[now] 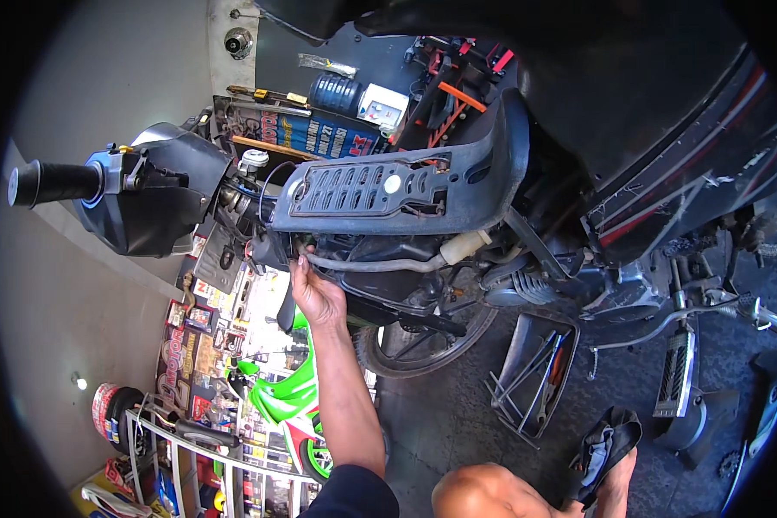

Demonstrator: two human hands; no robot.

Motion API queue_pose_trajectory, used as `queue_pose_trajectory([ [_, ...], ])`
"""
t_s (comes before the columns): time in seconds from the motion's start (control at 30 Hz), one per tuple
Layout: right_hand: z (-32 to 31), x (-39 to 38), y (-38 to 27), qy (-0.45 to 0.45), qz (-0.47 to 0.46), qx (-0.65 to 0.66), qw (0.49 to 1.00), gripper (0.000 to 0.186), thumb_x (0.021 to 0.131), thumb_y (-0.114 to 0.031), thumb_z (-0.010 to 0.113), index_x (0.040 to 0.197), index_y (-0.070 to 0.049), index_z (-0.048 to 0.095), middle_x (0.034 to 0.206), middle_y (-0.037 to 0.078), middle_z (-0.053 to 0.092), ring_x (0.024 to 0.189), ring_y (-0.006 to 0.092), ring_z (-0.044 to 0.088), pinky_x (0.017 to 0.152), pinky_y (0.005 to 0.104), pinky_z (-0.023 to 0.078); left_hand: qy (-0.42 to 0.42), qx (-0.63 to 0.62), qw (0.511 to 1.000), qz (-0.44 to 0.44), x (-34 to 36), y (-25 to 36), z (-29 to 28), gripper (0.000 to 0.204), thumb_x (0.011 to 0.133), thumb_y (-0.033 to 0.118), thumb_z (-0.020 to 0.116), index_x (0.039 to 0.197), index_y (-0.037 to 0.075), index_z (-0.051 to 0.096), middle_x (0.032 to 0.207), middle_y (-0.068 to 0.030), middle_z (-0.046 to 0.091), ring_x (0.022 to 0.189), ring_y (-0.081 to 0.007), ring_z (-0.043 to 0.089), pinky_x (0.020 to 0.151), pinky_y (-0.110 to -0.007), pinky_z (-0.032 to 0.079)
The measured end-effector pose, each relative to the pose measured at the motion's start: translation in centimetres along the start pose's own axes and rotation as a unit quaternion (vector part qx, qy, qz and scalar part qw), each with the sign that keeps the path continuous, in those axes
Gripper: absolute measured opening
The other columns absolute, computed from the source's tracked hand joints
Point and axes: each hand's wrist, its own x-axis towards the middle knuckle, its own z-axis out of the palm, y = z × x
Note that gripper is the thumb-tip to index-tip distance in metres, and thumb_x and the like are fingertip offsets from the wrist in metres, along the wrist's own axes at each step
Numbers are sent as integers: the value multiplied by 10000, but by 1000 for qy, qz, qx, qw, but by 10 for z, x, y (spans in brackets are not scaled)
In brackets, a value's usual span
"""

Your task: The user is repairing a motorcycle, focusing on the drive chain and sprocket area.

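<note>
My left hand (318, 298) reaches up to the motorcycle's front, palm toward me. Its fingers are closed at the left end of a bent grey tube (375, 264), under the long dark plastic panel (483, 194) with slotted vents. The fingertips are partly hidden there. At its right end, the tube meets a cream-coloured sleeve (464, 248). Low on the right, what appears to be my right hand (620, 479) grips a crumpled dark cloth (603, 445); most of its fingers are hidden. Between the two arms shows a bare knee (483, 492).
A metal tray (520, 332) of long tools lies on the dark floor near the wheel (388, 367). The handlebar grip (56, 183) juts out at left; the engine (622, 289) and footrest (675, 371) are at right. A green motorcycle (289, 384) and a metal rack (198, 440) stand beyond.
</note>
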Motion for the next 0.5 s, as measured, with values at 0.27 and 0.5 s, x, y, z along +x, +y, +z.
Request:
queue_pose_trajectory([
  [0.27, -11, 9, 9, 27, 10, -86, 996, 204, 1005, -239, 553, 1117, -75, 603, 832, 29, 644, 629, 180, 649, 517, 314, 539, 22, -5, 1000, -2, 2, -1, 3, 188, 942, 115, 594, 1094, 20, 648, 1057, -104, 711, 1025, -218, 655, 984, -372, 502],
  [0.5, 2, -7, -1, -20, 12, -77, 997, 260, 1025, -285, 469, 1031, -52, 585, 720, 94, 617, 498, 270, 620, 405, 408, 525, 211, 1, 973, 99, -5, -22, 17, 71, 931, 95, 569, 953, 44, 614, 890, -68, 638, 837, -179, 631, 834, -330, 534],
])
